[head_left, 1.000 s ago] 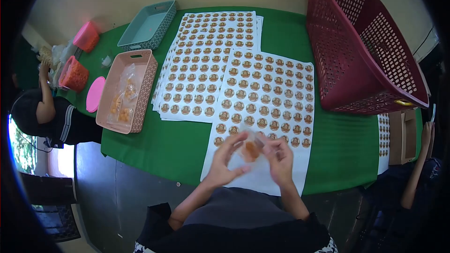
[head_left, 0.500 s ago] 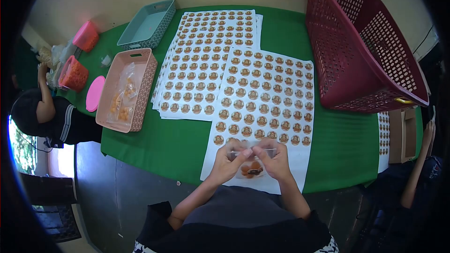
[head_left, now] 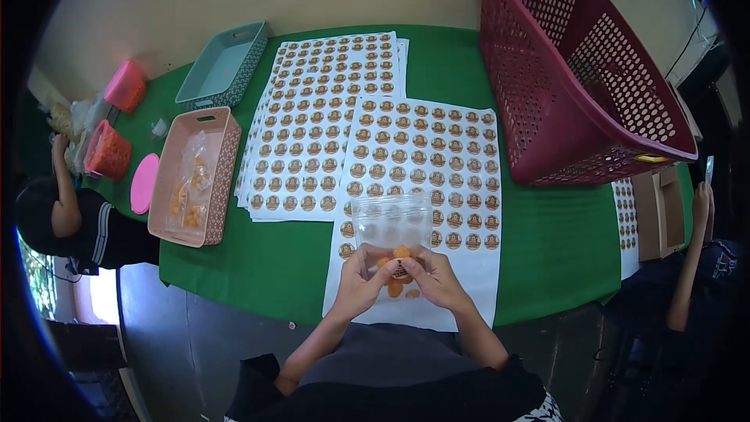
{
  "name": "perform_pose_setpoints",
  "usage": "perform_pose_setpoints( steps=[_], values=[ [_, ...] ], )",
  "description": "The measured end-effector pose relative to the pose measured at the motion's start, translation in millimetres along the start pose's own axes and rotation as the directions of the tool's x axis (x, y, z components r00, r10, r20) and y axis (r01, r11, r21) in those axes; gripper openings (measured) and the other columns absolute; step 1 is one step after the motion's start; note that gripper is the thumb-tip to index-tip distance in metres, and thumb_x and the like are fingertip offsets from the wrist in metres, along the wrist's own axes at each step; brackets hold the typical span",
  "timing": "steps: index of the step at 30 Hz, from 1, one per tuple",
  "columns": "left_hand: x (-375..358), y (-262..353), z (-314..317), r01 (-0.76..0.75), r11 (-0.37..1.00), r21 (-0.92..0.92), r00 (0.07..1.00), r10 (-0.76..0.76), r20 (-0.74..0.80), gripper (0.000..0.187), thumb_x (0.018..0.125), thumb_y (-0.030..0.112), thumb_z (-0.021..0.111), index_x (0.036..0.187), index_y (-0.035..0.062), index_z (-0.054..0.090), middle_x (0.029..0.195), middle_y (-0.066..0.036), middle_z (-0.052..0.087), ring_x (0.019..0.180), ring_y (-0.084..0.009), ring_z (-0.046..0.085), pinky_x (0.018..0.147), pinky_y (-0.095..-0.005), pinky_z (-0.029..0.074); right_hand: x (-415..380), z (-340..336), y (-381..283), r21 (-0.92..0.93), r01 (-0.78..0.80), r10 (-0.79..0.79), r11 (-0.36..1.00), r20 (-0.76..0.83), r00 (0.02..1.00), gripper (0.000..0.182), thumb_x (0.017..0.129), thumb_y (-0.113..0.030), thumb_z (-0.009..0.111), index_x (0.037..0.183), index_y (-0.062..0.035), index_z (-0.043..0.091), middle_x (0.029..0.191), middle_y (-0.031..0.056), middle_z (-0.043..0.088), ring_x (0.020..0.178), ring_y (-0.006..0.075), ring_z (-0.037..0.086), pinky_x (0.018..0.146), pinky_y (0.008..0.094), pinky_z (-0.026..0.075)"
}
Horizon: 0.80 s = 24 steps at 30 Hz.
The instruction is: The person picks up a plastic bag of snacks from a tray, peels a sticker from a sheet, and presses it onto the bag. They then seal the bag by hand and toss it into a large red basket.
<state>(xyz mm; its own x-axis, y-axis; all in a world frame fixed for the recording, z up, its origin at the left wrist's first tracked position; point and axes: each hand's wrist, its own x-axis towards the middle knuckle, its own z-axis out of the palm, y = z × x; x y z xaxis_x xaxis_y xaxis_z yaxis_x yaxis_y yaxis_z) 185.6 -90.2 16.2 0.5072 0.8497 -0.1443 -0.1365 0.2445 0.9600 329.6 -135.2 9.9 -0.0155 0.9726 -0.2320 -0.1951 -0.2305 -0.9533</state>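
Observation:
Both hands grip a clear plastic pouch (head_left: 391, 223) of round orange pieces, its clear upper part pointing away from me. My left hand (head_left: 362, 281) holds the pouch's left side, fingers behind it and thumb on the front. On the right side, my right hand (head_left: 437, 277) has the same grip. The two thumbs nearly meet over a round brown label on the pouch, which they partly cover. Beneath the pouch lies a white sheet of round brown stickers (head_left: 469, 219). More sticker sheets (head_left: 301, 141) are stacked to its left.
A pink basket (head_left: 223, 180) with filled pouches stands left, a teal basket (head_left: 226, 78) behind it. Orange-filled tubs (head_left: 108, 155) and a pink lid (head_left: 144, 184) sit further left. A large maroon basket (head_left: 547, 109) stands right. People's arms show at both sides (head_left: 66, 195) (head_left: 691, 266).
The pouch has turned so its clear upper part extends away from me, and my hands have moved from its top edge down to its filled part. The view has shifted slightly.

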Motion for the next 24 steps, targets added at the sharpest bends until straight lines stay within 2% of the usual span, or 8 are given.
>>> perform_pose_setpoints(
  steps=[4,10,13,16,18,20,22,24],
  values=[
    [1,4,4,-0.020,0.999,0.041,1.000,0.020,0.001,0.025,0.080,0.012,0.053,0.097,-0.0028,0.044,0.092,-0.010,0.052,0.084,-0.0116,0.052,0.071,-0.0246,0.044,0,-3,-6,-0.048,0.066,-0.066,0.997,-0.004,0.998,0.034,0.081,-0.029,0.050,0.096,0.0008,0.051,0.081,0.0076,0.056,0.080,0.0134,0.057,0.048,0.0218,0.048],
    [3,1,1,-0.021,1.000,0.004,1.000,0.021,0.019,0.021,0.085,0.016,0.044,0.098,-0.0002,0.042,0.090,-0.008,0.051,0.082,-0.0108,0.051,0.070,-0.0231,0.043,3,-2,-5,-0.021,0.038,-0.039,0.999,-0.046,0.998,0.026,0.079,-0.022,0.055,0.094,-0.0009,0.052,0.081,0.0053,0.055,0.076,0.0115,0.055,0.064,0.0220,0.046],
    [6,-9,-4,-0.155,0.977,-0.149,0.968,0.120,-0.220,0.021,0.086,0.016,0.042,0.101,0.0015,0.040,0.094,-0.007,0.049,0.086,-0.0110,0.048,0.077,-0.0235,0.037,0,5,-4,0.109,0.247,-0.244,0.963,-0.037,0.969,0.022,0.075,-0.013,0.060,0.092,-0.0015,0.053,0.084,0.0046,0.054,0.078,0.0100,0.053,0.070,0.0217,0.042],
    [6,-7,-5,-0.192,0.981,-0.027,0.974,0.187,-0.125,0.025,0.086,0.017,0.040,0.105,0.0012,0.038,0.100,-0.008,0.046,0.093,-0.0120,0.044,0.080,-0.0256,0.036,-2,7,4,0.109,0.307,-0.291,0.945,-0.140,0.946,0.024,0.072,-0.007,0.062,0.093,-0.0009,0.053,0.088,0.0046,0.053,0.082,0.0093,0.051,0.069,0.0218,0.043],
    [9,-3,-10,-0.217,0.976,0.021,0.975,0.218,-0.050,0.029,0.087,0.018,0.038,0.110,0.0009,0.035,0.106,-0.010,0.042,0.099,-0.0140,0.040,0.084,-0.0280,0.034,3,1,8,0.301,0.211,-0.129,0.930,-0.270,0.954,0.027,0.073,-0.008,0.061,0.097,0.0011,0.051,0.087,0.0045,0.054,0.079,0.0096,0.052,0.070,0.0218,0.043],
    [16,2,-15,-0.208,0.969,-0.131,0.942,0.162,-0.294,0.038,0.084,0.027,0.043,0.110,0.0011,0.033,0.109,-0.009,0.038,0.101,-0.0176,0.039,0.084,-0.0329,0.034,8,-11,0,0.232,0.191,-0.105,0.954,-0.339,0.935,0.027,0.074,-0.006,0.059,0.097,0.0030,0.050,0.086,0.0048,0.055,0.077,0.0103,0.053,0.071,0.0220,0.043],
    [22,-2,-37,-0.241,0.970,-0.020,0.838,0.198,-0.508,0.039,0.083,0.026,0.045,0.114,0.0064,0.030,0.108,-0.007,0.034,0.099,-0.0195,0.040,0.084,-0.0344,0.033,10,-23,-8,0.184,0.102,-0.031,0.978,-0.351,0.936,0.023,0.075,-0.006,0.058,0.094,0.0041,0.051,0.085,0.0053,0.056,0.074,0.0103,0.054,0.069,0.0213,0.045],
    [25,5,-58,-0.261,0.965,-0.003,0.808,0.216,-0.549,0.038,0.083,0.025,0.045,0.114,0.0076,0.030,0.108,-0.007,0.034,0.100,-0.0194,0.040,0.083,-0.0340,0.033,-3,-40,-19,0.168,0.125,-0.060,0.978,-0.348,0.936,0.021,0.075,-0.004,0.057,0.094,0.0039,0.051,0.086,0.0057,0.056,0.075,0.0118,0.055,0.068,0.0216,0.046]
  ],
)
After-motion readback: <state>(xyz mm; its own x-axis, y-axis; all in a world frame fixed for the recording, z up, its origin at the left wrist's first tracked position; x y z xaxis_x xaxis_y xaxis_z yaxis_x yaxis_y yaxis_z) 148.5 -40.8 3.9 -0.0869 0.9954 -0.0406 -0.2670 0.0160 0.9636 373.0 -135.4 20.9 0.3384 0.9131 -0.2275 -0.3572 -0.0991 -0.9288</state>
